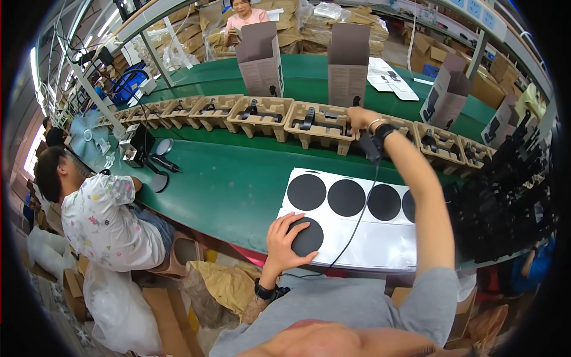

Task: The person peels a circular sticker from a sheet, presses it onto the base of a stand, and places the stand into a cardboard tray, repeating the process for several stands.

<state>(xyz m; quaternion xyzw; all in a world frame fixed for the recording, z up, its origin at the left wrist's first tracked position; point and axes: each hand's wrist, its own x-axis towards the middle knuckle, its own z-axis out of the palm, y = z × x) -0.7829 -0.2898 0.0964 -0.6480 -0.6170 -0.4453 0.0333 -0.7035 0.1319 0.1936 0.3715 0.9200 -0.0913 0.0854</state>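
Observation:
My left hand (285, 245) rests with fingers apart over a black round disc (308, 238), which lies on the lower left of a white sheet (380, 241). A row of like discs (346, 197) runs along the sheet's upper half. My right hand (359, 121) reaches across to a brown moulded tray (324, 132), its fingers curled down at the tray's right end. What they grip there is hidden. A black part (308, 118) lies in that tray's left side. By my right wrist hangs a dark device (372, 149), its thin cable crossing the sheet.
Several brown trays (260, 117) with black parts line the green table (214, 178). Upright open boxes (348, 65) stand behind them. Dark parts (493, 196) are piled at the right. A seated co-worker (110, 220) is at left, near a mirror-like disc and a black tool; another person (247, 18) stands beyond.

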